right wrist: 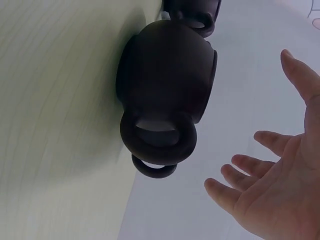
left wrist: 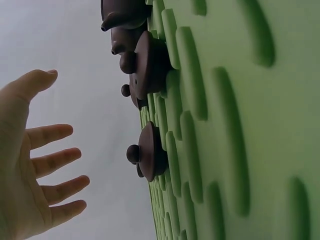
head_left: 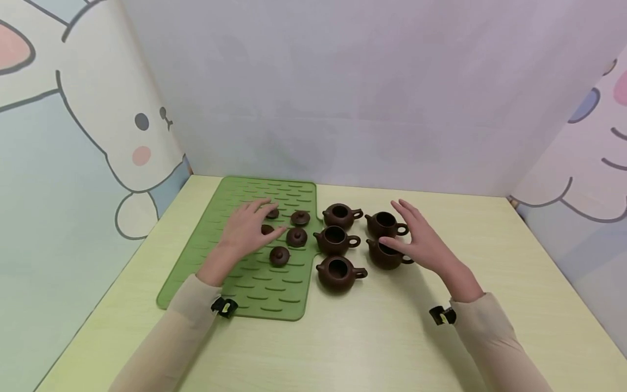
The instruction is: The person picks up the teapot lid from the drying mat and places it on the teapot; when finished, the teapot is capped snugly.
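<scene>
Several dark brown teapot lids (head_left: 280, 256) with round knobs lie on a green ridged mat (head_left: 245, 310). My left hand (head_left: 247, 228) hovers over them, fingers spread and holding nothing; it partly hides two lids. In the left wrist view a lid (left wrist: 149, 151) sits knob up on the mat, apart from the fingertips. To the right stand several small lidless teapots (head_left: 339, 274), their handles pointing right. Above the two rightmost, my right hand (head_left: 421, 237) has its fingers extended, overlapping the front one (head_left: 384, 256). The right wrist view shows that teapot (right wrist: 167, 70) beside the empty hand.
Everything is on a pale wooden table (head_left: 372, 337). A plain light wall (head_left: 343, 109) rises behind it, and cartoon-printed panels (head_left: 132, 179) stand on both sides. The mat's right edge lies close to the left column of teapots.
</scene>
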The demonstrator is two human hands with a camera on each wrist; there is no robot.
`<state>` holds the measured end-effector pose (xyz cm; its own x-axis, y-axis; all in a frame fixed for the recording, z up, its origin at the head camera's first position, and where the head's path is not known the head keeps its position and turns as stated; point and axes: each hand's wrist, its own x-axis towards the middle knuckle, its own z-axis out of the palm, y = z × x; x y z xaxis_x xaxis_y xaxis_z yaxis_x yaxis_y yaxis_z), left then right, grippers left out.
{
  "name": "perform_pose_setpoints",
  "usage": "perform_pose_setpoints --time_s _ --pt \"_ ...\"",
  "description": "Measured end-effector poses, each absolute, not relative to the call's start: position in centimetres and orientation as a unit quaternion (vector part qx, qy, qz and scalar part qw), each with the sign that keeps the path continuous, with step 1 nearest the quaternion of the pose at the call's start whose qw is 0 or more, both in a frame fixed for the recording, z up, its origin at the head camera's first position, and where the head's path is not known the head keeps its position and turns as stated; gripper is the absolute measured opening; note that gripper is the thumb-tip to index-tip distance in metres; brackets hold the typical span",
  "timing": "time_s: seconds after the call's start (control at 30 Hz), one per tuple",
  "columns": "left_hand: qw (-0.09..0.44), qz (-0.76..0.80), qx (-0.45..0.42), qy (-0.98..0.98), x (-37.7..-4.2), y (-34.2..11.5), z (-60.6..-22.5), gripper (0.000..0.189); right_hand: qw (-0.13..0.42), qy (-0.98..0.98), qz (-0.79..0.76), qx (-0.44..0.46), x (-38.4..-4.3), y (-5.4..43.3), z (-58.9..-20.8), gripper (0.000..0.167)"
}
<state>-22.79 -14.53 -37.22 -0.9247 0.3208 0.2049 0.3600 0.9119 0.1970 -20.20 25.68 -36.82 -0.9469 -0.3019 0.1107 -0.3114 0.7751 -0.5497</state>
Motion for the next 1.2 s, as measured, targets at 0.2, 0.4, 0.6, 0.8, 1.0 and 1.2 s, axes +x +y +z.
perform_pose_setpoints --time_s 0.2,0.4,0.6,0.8,1.0,1.2 --pt "0.078 -0.133 -0.175 -0.972 -22.0 -14.8 -37.6 0.063 0.023 -0.940 0.289 0.177 -20.0 25.4 -36.8 0.085" --pt "0.077 -0.147 -0.182 -0.969 -21.3 -15.0 -37.8 0.053 0.036 -0.933 0.306 0.189 -19.6 25.2 -36.9 0.079" --pt "0.057 -0.169 -0.189 -0.966 -20.7 -15.0 -37.9 0.046 0.059 -0.914 0.334 0.223 -19.3 24.8 -36.8 0.070" --pt "0.037 -0.186 -0.200 -0.961 -20.3 -15.0 -38.0 0.039 0.061 -0.900 0.360 0.236 -19.0 24.3 -36.8 0.066" --pt "0.030 -0.189 -0.222 -0.956 -19.9 -15.0 -38.4 0.035 0.048 -0.900 0.369 0.227 -18.8 23.8 -36.7 0.049" --pt "0.009 -0.207 -0.236 -0.949 -19.8 -15.1 -39.1 0.033 0.026 -0.903 0.366 0.224 -18.5 23.2 -36.7 0.037"
